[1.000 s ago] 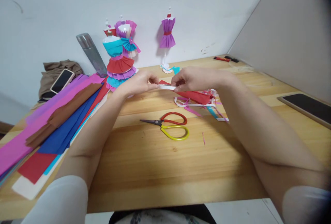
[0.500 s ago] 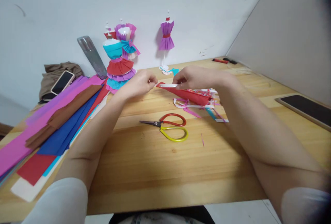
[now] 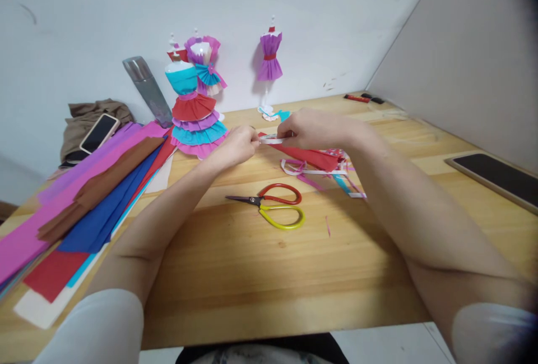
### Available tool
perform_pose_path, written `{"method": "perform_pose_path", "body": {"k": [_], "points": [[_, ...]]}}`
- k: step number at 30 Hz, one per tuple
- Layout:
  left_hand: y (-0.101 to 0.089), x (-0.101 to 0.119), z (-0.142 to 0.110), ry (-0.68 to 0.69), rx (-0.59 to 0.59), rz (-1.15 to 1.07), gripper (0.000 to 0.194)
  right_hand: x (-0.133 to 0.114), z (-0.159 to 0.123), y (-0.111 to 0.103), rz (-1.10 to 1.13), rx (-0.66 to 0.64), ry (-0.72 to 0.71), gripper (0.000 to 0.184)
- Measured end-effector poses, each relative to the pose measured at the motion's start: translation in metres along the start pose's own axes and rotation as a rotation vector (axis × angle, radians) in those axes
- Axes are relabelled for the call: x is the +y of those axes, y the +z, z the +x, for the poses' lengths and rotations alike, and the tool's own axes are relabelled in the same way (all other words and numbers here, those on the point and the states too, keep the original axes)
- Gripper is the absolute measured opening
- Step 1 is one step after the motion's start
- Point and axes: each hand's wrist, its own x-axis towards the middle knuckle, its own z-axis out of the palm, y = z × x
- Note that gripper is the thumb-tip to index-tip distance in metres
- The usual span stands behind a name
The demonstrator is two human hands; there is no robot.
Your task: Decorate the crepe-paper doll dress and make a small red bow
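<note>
Over the back middle of the table, my left hand (image 3: pixel 239 145) is closed in a pinch at the left end of a narrow white strip (image 3: pixel 271 140), perhaps tape. My right hand (image 3: pixel 313 128) has its fingers closed on the other end of this strip. Under and behind the right hand lies a folded piece of red paper (image 3: pixel 313 157); part of it is hidden. In front of both hands, scissors (image 3: pixel 255 201) with one red and one yellow handle rest on the wood, blades toward the left.
Paper scraps (image 3: pixel 309 172) lie around the red paper. Mannequins in ruffled paper dresses (image 3: pixel 195 107) stand at back left, another with a purple dress (image 3: pixel 271 58) by the wall. Coloured paper sheets (image 3: pixel 101 201), a phone (image 3: pixel 100 133) and a bottle (image 3: pixel 148 90) are left; a dark phone (image 3: pixel 496 176) lies right.
My left hand has moved slightly right and its fingertips have reached the white strip's end. The right hand has shifted a little left with the strip. The scissors have not moved on the table.
</note>
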Motion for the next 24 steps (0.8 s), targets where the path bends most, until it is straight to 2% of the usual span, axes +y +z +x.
{"method": "perform_pose_path", "body": {"k": [3,6,8,16,24], "points": [[0.003,0.003,0.002,-0.088,-0.019,0.075,0.033,-0.008,-0.001,-0.002,-0.077,-0.017,0.027,0.026],[0.006,0.007,0.006,-0.244,-0.049,-0.044,0.028,-0.014,-0.002,-0.003,-0.135,-0.042,0.049,0.026],[0.007,0.008,0.008,-0.299,-0.069,-0.085,0.028,-0.016,-0.003,-0.004,-0.161,-0.057,0.048,0.027],[0.002,-0.001,0.010,-0.243,-0.124,-0.134,0.032,-0.016,-0.003,-0.006,-0.120,-0.069,0.042,0.025],[-0.008,-0.001,0.009,-0.083,-0.057,-0.134,0.028,0.018,0.004,-0.004,0.175,-0.098,-0.054,0.019]]}}
